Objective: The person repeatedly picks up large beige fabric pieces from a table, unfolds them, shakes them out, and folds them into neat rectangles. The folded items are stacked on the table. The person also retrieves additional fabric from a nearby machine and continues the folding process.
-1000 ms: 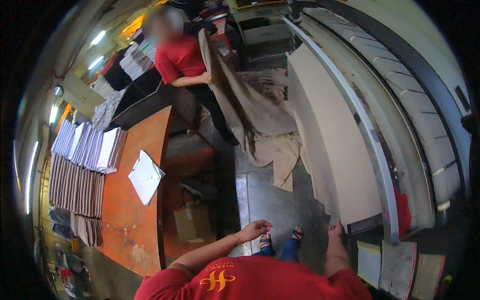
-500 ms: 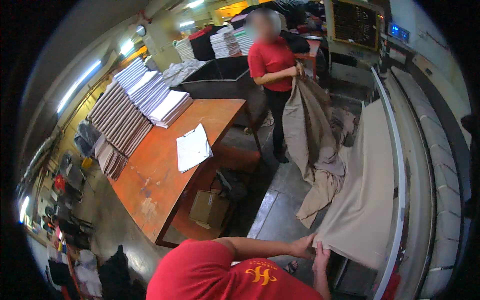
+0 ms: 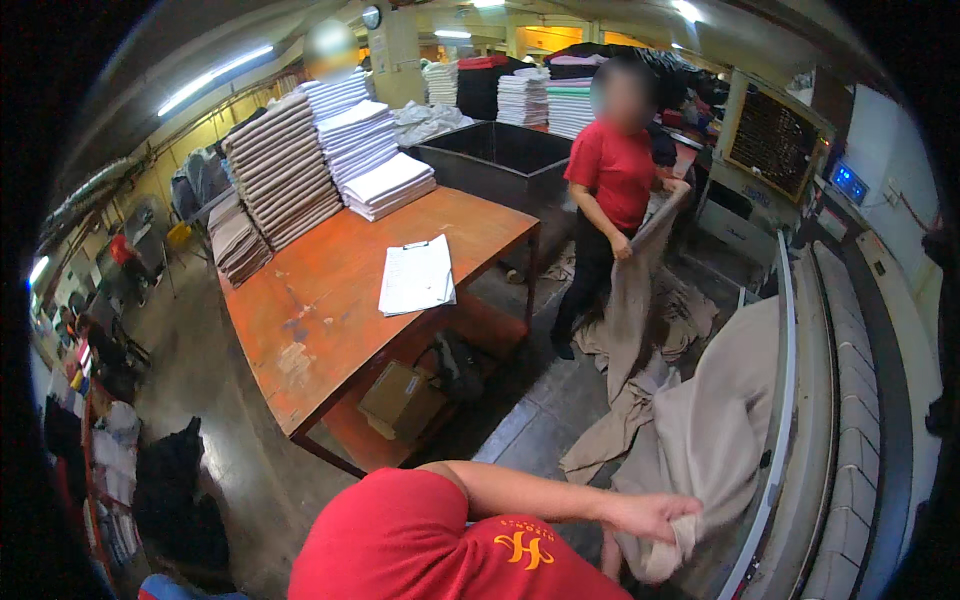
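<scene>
My left hand [image 3: 655, 517] is closed around a bunched edge of a large beige cloth [image 3: 715, 425], with a fold sticking up past the fingers. Below my left forearm, a small part of my right hand [image 3: 610, 556] shows beside the cloth; its fingers are hidden. The cloth hangs in loose folds from the long metal rail [image 3: 784, 340] of a machine on the right. Farther off, a co-worker in a red shirt [image 3: 612, 175] holds another length of taupe cloth [image 3: 648, 262] with both hands, its lower part heaped on the floor.
An orange table [image 3: 330, 300] stands at left with a clipboard of papers [image 3: 417, 275], stacked brown cloths [image 3: 280, 170] and stacked white cloths [image 3: 370, 160]. Under it sits a cardboard box [image 3: 402, 397]. Behind is a dark bin [image 3: 490, 160]. A padded roller [image 3: 858, 400] runs along the right.
My left hand has moved right and down, gathering the cloth edge, which was flat and is now crumpled. My right hand has slipped mostly behind my forearm. The co-worker's hands have spread along their cloth.
</scene>
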Demonstrator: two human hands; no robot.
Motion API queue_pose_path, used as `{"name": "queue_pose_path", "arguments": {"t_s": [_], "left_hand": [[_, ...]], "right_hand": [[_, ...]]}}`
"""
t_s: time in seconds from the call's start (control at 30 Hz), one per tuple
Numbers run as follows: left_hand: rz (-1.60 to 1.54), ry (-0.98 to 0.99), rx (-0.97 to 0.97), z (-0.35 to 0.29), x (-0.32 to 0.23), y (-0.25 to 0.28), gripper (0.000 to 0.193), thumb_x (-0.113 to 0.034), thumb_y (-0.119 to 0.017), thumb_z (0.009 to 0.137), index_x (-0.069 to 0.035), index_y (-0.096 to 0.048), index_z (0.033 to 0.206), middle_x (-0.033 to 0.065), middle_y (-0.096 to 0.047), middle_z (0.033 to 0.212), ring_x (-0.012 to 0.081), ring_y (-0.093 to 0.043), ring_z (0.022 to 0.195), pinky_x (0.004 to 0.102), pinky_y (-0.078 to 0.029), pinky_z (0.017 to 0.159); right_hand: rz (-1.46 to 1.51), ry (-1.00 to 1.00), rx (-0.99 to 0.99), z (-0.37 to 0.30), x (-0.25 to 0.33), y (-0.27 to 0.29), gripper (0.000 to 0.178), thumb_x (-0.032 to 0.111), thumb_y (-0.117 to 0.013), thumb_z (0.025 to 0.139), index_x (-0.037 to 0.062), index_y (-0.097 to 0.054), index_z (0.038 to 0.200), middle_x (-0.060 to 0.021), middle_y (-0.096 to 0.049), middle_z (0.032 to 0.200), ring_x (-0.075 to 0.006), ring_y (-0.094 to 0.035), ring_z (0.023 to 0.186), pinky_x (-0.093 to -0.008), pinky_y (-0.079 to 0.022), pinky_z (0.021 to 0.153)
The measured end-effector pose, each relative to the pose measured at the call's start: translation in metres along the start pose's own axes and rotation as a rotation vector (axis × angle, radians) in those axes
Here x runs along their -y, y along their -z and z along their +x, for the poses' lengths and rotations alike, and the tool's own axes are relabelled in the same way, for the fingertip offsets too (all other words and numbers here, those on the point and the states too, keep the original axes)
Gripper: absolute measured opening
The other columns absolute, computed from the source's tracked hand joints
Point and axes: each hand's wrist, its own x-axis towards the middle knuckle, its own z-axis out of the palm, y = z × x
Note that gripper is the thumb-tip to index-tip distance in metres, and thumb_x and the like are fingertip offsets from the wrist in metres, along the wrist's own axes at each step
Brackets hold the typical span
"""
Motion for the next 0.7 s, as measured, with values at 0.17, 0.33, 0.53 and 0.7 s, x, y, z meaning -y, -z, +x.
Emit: {"name": "queue_pose_path", "arguments": {"t_s": [0.17,0.33,0.53,0.7], "left_hand": [[-0.042,-0.040,0.276,-0.049,-0.030,-0.004,0.102,-0.022,-0.079,0.071,-0.003,-0.012,0.146,0.0113,-0.035,0.140,0.0236,-0.033,0.131,0.0356,-0.030,0.105],[1.056,0.084,-0.255,-0.159,-0.005,0.056,0.136,-0.039,-0.091,0.049,-0.007,-0.003,0.148,0.0233,-0.015,0.149,0.0418,-0.015,0.139,0.0446,-0.020,0.112],[0.682,-0.009,-0.838,-0.265,0.036,0.098,0.097,-0.012,-0.080,0.065,-0.006,-0.024,0.143,0.0211,-0.038,0.139,0.0339,-0.037,0.131,0.0381,-0.034,0.106],[0.699,0.267,-0.758,-0.351,0.069,0.140,0.073,-0.019,-0.073,0.073,-0.009,-0.038,0.136,0.0200,-0.051,0.125,0.0357,-0.050,0.117,0.0387,-0.041,0.099]], "right_hand": [[0.102,-0.100,0.277,0.017,0.024,-0.019,0.066,0.031,-0.067,0.085,-0.0020,-0.040,0.135,-0.0142,-0.047,0.134,-0.0263,-0.043,0.126,-0.0392,-0.032,0.105],[0.266,-0.198,0.384,0.024,0.060,-0.077,0.059,0.033,-0.059,0.091,-0.0013,-0.041,0.135,-0.0130,-0.048,0.134,-0.0260,-0.045,0.124,-0.0396,-0.035,0.103],[0.540,-0.215,0.301,-0.015,0.136,-0.166,0.051,0.033,-0.050,0.098,-0.0034,-0.042,0.133,-0.0127,-0.050,0.132,-0.0246,-0.049,0.121,-0.0391,-0.037,0.103],[0.745,-0.008,0.347,-0.050,0.198,-0.200,0.049,0.032,-0.046,0.099,-0.0048,-0.042,0.132,-0.0147,-0.050,0.132,-0.0266,-0.047,0.123,-0.0422,-0.034,0.106]]}}
